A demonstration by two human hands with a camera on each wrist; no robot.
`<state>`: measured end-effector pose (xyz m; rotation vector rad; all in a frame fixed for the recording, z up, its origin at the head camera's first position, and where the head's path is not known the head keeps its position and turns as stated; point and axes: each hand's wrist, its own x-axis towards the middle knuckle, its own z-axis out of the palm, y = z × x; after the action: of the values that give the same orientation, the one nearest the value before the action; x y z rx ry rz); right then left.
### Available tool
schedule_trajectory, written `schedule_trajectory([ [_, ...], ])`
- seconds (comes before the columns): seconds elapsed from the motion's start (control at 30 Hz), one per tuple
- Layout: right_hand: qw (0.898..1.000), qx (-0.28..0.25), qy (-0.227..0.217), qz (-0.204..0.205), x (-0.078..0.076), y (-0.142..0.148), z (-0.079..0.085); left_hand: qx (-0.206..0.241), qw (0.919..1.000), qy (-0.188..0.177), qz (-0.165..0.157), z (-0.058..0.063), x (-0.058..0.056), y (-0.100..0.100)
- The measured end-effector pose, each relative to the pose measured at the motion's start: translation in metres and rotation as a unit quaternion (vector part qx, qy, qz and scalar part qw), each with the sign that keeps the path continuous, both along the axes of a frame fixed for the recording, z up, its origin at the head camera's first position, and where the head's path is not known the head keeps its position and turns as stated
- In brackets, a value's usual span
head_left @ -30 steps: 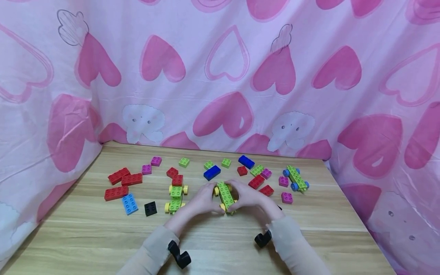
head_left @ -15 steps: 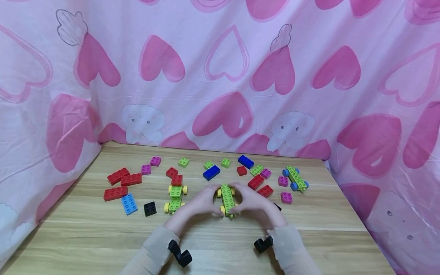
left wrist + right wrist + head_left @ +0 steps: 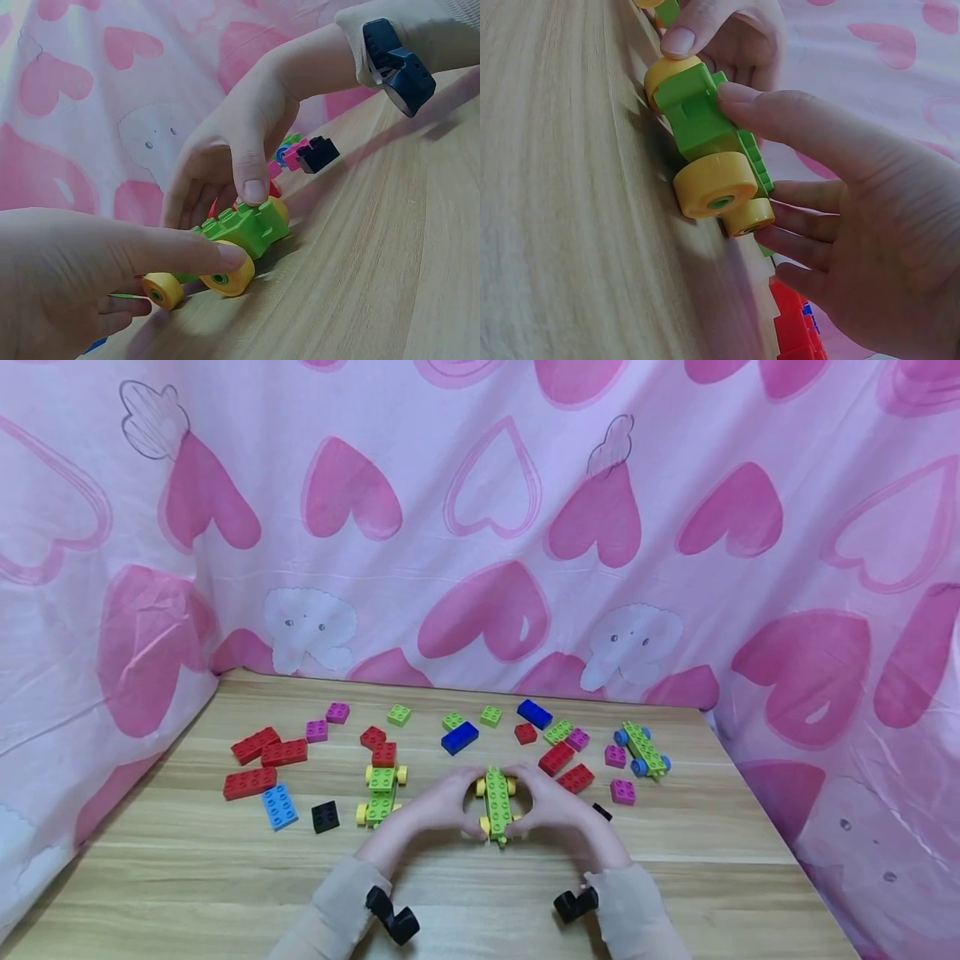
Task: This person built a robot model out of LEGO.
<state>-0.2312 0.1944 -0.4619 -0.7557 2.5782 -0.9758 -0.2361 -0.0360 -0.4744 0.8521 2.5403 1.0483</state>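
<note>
Our left hand (image 3: pixel 446 797) is curving round one side of a green toy car (image 3: pixel 497 802), its thumb resting on a yellow wheel (image 3: pixel 222 282). Our right hand (image 3: pixel 555 802) is arching round the other side, thumb touching the green base, fingertips reaching a front wheel. Between them, the two hands are loosely holding the car near the middle of the table (image 3: pixel 450 893), and its wheels seem to be resting on the wood.

We are judging that the car could roll off line if one thumb were pushing harder than the other. Our left forearm is passing close to a second yellow-wheeled car (image 3: pixel 381 795), so a sideways swing could be knocking it; a black brick (image 3: pixel 602 812), partly hidden by our right forearm, is running the same risk.

As for containers, we are seeing no box or tray. Red bricks (image 3: pixel 283 752), a light-blue brick (image 3: pixel 280 807) and dark-blue bricks (image 3: pixel 460 737) are lying loose, while a blue-wheeled car (image 3: pixel 643 749) is standing farther right.
</note>
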Motion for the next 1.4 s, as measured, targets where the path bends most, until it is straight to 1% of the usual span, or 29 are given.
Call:
schedule_trajectory([
  [0.2, 1.000, 0.008, -0.004, -0.009, 0.0031, -0.0002, 0.0015, -0.002, 0.9999, -0.005, -0.010, 0.0007, 0.0023, -0.0013],
  [0.4, 0.999, 0.012, -0.021, -0.027, 0.0061, -0.0004, 0.0026, -0.003, 0.9999, -0.009, -0.013, 0.0005, 0.0049, -0.0033],
  [0.6, 0.999, 0.020, -0.021, -0.031, 0.0062, -0.0004, 0.0022, -0.005, 0.9998, -0.013, -0.017, 0.0008, 0.0060, -0.0032],
  [0.93, 0.999, 0.021, -0.017, -0.022, 0.0059, -0.0018, 0.0024, -0.005, 0.9996, -0.022, -0.016, 0.0038, 0.0073, -0.0052],
  [1.3, 1.000, 0.012, -0.022, -0.014, 0.0060, 0.0007, 0.0046, -0.006, 0.9995, -0.024, -0.020, 0.0036, 0.0072, -0.0052],
  [1.4, 0.999, 0.005, -0.025, -0.024, 0.0063, 0.0023, 0.0062, -0.008, 0.9995, -0.024, -0.018, 0.0033, 0.0072, -0.0047],
])
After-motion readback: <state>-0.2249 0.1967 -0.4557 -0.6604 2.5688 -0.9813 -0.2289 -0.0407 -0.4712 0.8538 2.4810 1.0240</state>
